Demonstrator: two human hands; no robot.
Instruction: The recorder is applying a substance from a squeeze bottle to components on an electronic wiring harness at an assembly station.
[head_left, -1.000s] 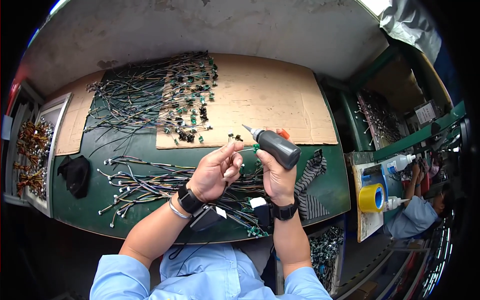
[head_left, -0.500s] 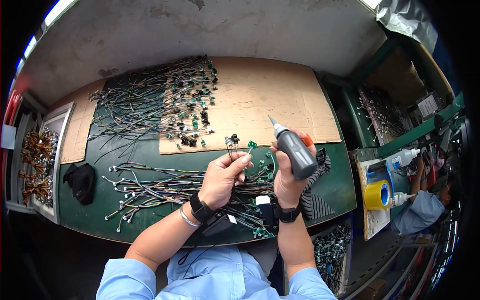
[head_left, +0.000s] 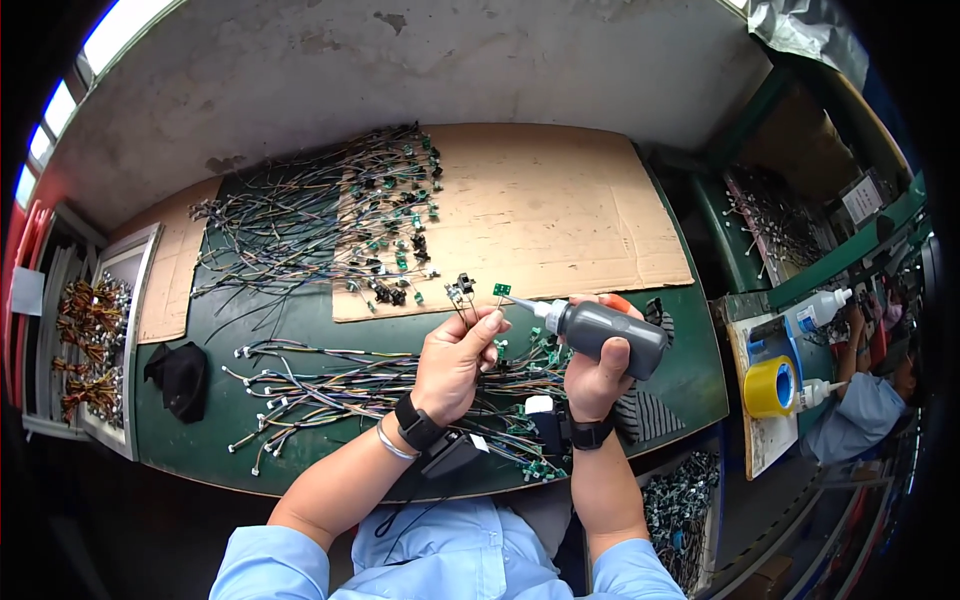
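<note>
Here's the left hand [head_left: 455, 368], thumb and fingers pinched narrow around a few thin wires [head_left: 462, 318], and the green board [head_left: 503, 290] stands up just beyond the thumb tip. Black connectors [head_left: 464, 283] poke up beside it, on its left. Over on the right, the right hand [head_left: 598, 378] has its grip wrapped round the grey bottle [head_left: 618, 338], laid over almost level, nozzle [head_left: 530, 305] aimed left. And the tip is right at the board! Touching or just beside it? Cannot tell from here, and no drop can be made out.

This looks like a moment for fine control. Best to pin the wires close below the board so it doesn't swing, and turn its face square to the tip. Rest the wrists if possible; let the nozzle do the small moves. A gentle squeeze should do, as a hard one could flood the board or run down to the fingers. Mind those connectors too: they sit close enough to catch a stray drop.

Below the hands, loose cables [head_left: 330, 375] spread across the green table [head_left: 215, 440]; beyond, more boards line the cardboard [head_left: 545, 205].
</note>
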